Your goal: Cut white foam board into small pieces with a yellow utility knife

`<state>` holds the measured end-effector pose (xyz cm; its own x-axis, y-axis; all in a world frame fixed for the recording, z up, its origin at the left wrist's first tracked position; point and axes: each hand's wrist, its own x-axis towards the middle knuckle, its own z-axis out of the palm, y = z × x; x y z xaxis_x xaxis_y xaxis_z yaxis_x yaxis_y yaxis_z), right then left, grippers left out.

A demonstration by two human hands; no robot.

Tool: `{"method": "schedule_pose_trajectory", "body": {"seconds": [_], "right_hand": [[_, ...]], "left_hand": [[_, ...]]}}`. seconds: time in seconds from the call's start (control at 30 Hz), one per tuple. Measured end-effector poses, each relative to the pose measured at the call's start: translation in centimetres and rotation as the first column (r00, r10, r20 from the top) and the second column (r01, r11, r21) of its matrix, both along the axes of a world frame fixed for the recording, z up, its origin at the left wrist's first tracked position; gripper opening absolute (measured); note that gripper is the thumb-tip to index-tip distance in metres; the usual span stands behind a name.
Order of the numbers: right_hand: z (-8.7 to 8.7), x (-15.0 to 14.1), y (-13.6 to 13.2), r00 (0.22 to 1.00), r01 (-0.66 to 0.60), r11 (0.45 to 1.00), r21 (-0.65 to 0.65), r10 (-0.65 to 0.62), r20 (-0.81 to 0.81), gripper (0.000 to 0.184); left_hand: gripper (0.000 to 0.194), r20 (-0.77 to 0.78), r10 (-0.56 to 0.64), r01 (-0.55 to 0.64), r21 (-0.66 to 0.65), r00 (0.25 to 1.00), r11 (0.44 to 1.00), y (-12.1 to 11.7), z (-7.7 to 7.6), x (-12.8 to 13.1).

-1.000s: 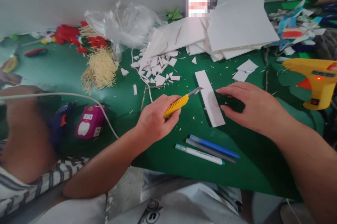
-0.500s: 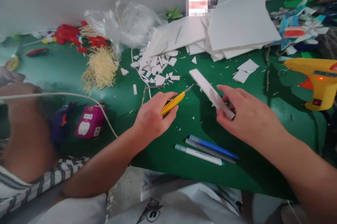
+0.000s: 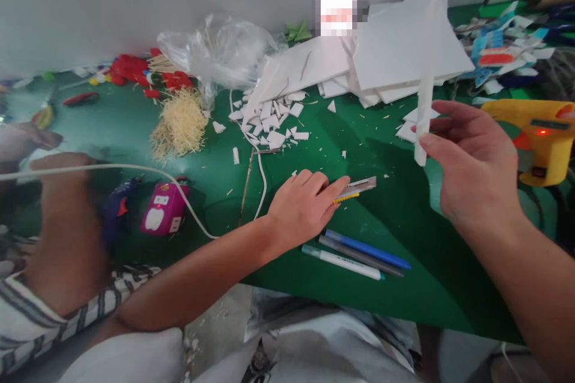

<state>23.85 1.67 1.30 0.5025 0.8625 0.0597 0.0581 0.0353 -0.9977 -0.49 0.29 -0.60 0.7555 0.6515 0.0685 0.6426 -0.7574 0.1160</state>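
My left hand (image 3: 303, 206) is low over the green tabletop, palm down, with its fingers closed around a yellow utility knife (image 3: 348, 196). The blade end points right, and most of the handle is hidden under the fingers. My right hand (image 3: 476, 161) is raised off the table, pinching a white foam board strip (image 3: 426, 83) near its lower end. The strip stands almost upright in front of the stacked white foam boards (image 3: 395, 50). Just below the knife lie a blue pen (image 3: 368, 249), a grey pen (image 3: 359, 256) and a white marker (image 3: 344, 262).
White foam scraps (image 3: 274, 119) are piled beyond my left hand. A yellow glue gun (image 3: 541, 137) stands at the right, its light on. At the left are a magenta socket block (image 3: 164, 209), a white cable (image 3: 188, 203), pale shredded filler (image 3: 179, 122) and a co-worker's hands (image 3: 27, 137).
My right hand has lifted the foam strip and turned it upright, moving right. My left hand has moved right and turned palm down with the knife, lower on the table.
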Motion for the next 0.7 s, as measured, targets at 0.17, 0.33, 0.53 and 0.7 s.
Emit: {"method": "schedule_pose_trajectory", "body": {"seconds": [0.17,0.33,0.53,0.7], "right_hand": [[-0.5,0.2,-0.2,0.999,-0.024,0.999,0.036,0.022,0.04,0.041],[-1.6,0.9,0.0,0.995,-0.032,0.979,0.199,0.013,0.095,0.037],[-1.9,1.2,0.0,0.988,-0.025,0.957,0.29,-0.02,0.151,0.036],[-1.8,1.1,-0.1,0.989,-0.019,0.956,0.293,-0.025,0.148,0.036]], "left_hand": [[0.044,-0.106,-0.025,0.023,-0.024,0.994,0.999,0.0,0.4,1.2],[0.049,0.001,-0.121,0.118,-0.216,0.993,0.969,-0.8,1.6,3.5],[0.057,0.193,-0.287,0.334,-0.29,0.938,0.897,1.1,2.1,6.5],[0.068,0.014,-0.338,0.325,-0.313,0.941,0.892,3.5,0.8,5.4]]}}
